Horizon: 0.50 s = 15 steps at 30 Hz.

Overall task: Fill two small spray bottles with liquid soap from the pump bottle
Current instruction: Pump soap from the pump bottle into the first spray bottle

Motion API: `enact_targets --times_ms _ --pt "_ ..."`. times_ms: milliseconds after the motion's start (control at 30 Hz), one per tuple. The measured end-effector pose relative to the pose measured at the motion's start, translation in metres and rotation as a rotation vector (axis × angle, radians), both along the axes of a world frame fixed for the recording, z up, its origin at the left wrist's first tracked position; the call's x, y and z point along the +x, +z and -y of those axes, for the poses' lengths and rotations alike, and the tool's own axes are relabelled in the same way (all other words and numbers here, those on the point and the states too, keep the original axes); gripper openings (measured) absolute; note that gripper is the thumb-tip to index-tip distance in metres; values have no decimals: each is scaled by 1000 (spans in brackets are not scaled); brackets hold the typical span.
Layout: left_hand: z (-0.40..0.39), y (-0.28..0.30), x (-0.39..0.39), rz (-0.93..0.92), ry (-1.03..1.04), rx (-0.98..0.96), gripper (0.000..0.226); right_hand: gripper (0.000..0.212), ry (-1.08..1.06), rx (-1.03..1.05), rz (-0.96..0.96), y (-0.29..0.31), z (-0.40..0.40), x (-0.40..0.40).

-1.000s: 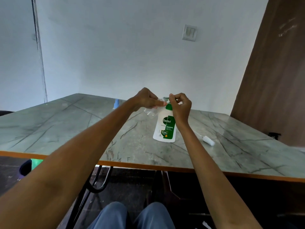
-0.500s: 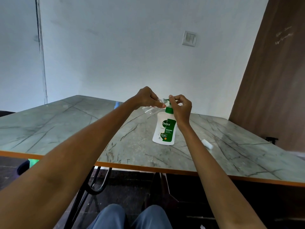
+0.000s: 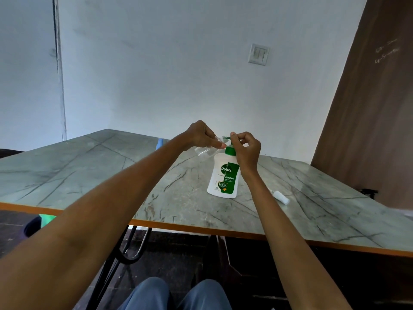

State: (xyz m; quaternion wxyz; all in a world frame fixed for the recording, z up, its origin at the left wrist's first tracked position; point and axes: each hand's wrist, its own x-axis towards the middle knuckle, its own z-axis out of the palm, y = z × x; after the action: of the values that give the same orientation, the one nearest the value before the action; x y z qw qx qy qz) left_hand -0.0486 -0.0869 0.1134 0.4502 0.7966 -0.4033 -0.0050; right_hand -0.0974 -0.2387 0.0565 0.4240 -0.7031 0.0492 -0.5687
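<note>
A white pump bottle [image 3: 223,177] with a green label and green pump head stands upright on the marbled table [image 3: 89,171]. My right hand [image 3: 247,148] is closed over the pump head from the right. My left hand [image 3: 201,136] holds a small clear spray bottle [image 3: 206,152], tilted, its open mouth up at the pump's nozzle. A white spray cap with its tube [image 3: 280,197] lies on the table to the right of the pump bottle. Behind my left forearm a small blue object [image 3: 160,143] shows, mostly hidden.
The table has an orange front edge [image 3: 201,229] close to my knees. A brown wooden panel [image 3: 368,130] stands at the right. A white wall with a switch plate [image 3: 258,54] is behind. Black chair legs [image 3: 129,253] sit under the table.
Both hands stay at the pump head. The pump head sits slightly higher than a second ago; the view has shifted a little.
</note>
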Motion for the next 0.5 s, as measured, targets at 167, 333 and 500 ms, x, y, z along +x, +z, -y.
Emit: enact_targets --times_ms 167,333,500 --pt "0 3 0 7 6 -3 41 24 -19 -3 3 2 -3 2" --pt "0 -1 0 -10 1 -24 42 25 -21 2 -2 3 -1 2" --pt "0 -4 2 -13 0 7 41 22 3 28 0 -4 -5 0"
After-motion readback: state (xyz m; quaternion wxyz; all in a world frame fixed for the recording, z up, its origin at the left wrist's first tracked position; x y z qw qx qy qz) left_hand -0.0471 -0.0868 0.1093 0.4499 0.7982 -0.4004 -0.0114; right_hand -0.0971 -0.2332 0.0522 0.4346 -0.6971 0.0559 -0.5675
